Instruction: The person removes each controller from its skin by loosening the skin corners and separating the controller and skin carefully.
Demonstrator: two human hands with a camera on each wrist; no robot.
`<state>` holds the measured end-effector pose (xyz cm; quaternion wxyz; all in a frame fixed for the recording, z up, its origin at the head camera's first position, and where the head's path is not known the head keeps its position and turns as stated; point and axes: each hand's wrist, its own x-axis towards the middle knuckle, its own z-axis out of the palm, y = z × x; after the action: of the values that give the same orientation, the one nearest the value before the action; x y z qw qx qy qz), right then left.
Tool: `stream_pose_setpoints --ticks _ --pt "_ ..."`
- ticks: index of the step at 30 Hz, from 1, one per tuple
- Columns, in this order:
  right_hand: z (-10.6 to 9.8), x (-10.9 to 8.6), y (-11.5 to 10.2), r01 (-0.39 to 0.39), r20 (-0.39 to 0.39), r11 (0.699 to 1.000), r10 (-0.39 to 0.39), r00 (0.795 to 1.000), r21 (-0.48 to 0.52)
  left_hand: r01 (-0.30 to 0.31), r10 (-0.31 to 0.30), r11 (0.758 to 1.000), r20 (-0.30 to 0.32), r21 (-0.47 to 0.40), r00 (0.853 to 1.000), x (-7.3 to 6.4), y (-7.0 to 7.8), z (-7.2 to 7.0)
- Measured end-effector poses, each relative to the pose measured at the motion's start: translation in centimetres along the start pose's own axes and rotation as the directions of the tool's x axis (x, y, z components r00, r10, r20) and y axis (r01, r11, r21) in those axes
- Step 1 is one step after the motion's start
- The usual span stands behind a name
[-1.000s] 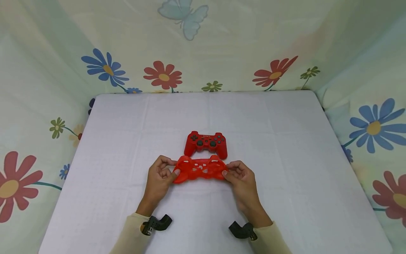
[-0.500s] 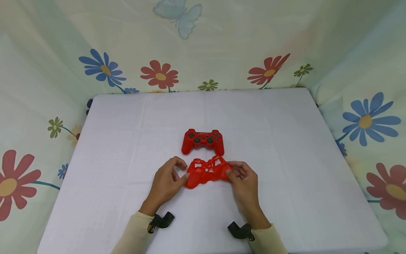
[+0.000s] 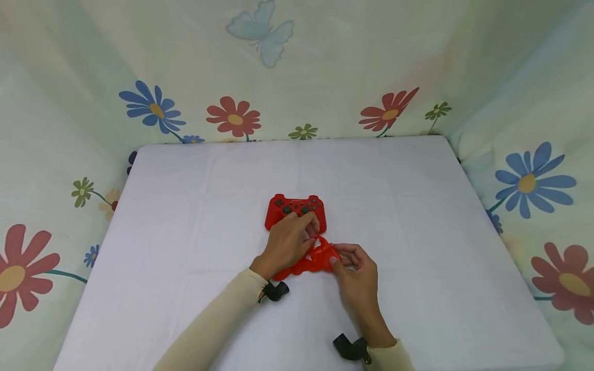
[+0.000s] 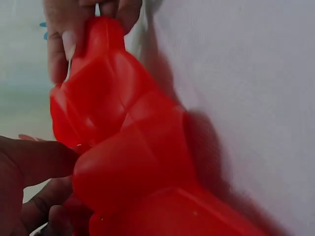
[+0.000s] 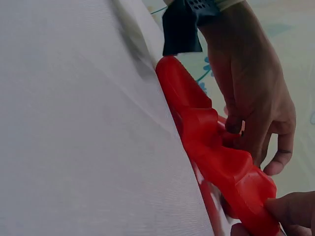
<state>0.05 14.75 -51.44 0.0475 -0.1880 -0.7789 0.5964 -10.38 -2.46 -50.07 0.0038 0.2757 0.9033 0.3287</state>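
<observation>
A soft red silicone controller cover [image 3: 317, 260] with cut-out holes is bent and stretched between both hands near the table's middle. My left hand [image 3: 289, 238] reaches across the cover and pinches its upper edge; in the left wrist view the thumb [image 4: 42, 160] lies against the red rubber. My right hand [image 3: 356, 270] pinches the cover's right end between thumb and fingers, also visible at the top of the left wrist view. Just behind lies a red game controller [image 3: 274, 210] with dark sticks and buttons, its front partly hidden by my left hand.
A white cloth covers the table [image 3: 417, 232]. Floral curtains [image 3: 325, 67] close it in at the back and both sides. A black camera mount sits on each wrist, the right one [image 3: 350, 348] near the table's front.
My left hand has left the cover's left end and moved right and up to its upper edge. The cover has turned and folded. My right hand keeps its grip on the right end.
</observation>
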Motion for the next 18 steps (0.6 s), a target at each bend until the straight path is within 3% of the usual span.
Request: stream_pose_setpoints --ticks 5,9,12,14,18 --pt "0.1 -1.2 0.5 -0.019 -0.054 1.0 0.019 0.998 0.0 0.023 -0.022 1.0 -0.063 0.02 0.998 0.4 0.0 0.5" --pt "0.2 -1.7 0.6 -0.03 -0.046 0.998 0.028 0.999 -0.053 0.008 -0.008 1.0 -0.025 0.012 1.0 -0.2 0.3 0.3" --pt "-0.3 -1.7 0.5 -0.024 -0.04 0.981 0.016 0.999 -0.193 0.019 -0.019 1.0 -0.005 -0.004 1.0 -1.5 0.2 -0.7" --pt "-1.0 -1.5 0.3 -0.019 -0.01 0.957 0.017 1.0 -0.291 0.06 -0.06 0.998 -0.022 -0.019 0.998 -2.7 -0.3 -1.8" --pt "-2.7 -0.5 -0.2 0.031 0.116 0.912 0.019 0.993 -0.409 0.162 -0.163 0.986 -0.063 -0.031 0.985 -5.3 -1.6 -3.3"
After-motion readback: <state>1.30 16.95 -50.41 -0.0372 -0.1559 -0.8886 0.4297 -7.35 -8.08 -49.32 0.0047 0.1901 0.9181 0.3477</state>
